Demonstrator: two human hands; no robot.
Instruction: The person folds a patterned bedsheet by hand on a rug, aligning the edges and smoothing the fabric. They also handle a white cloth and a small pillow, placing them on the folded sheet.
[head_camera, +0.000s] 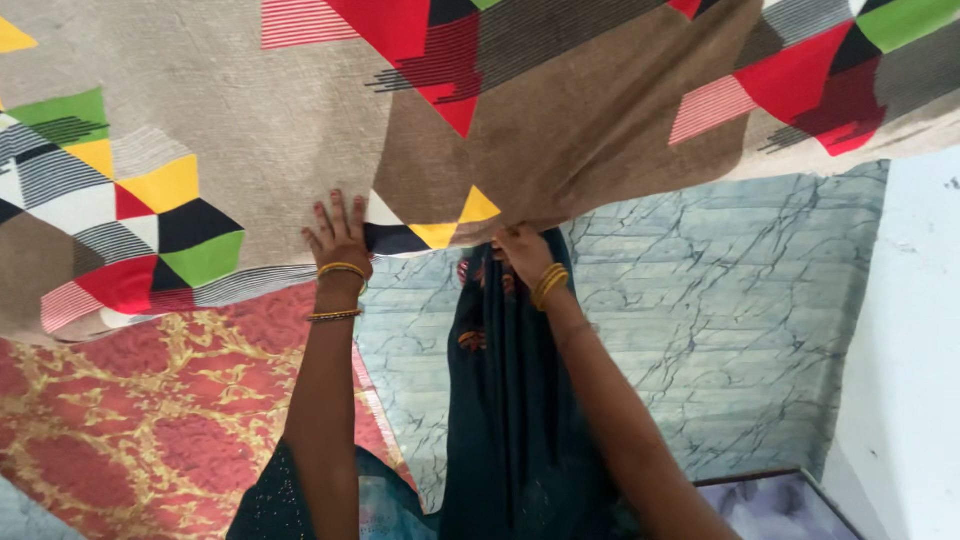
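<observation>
A person's left hand (338, 238) lies flat, fingers spread, pressing the edge of a beige bedsheet (300, 120) patterned with coloured triangles to keep it taut, while the right hand (522, 250) pinches the same hem in clenched fingers. Below lie a red-and-gold mat (130, 420), a marble floor (720, 300) and the person's dark scarf (510, 400).

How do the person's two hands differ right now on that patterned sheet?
The left hand lies flat on the patterned sheet, fingers spread; the right hand is closed, pinching the sheet's edge. The left wrist shows two separated bangles, the right a bunched stack. Both reach forward onto the same sheet.
</observation>
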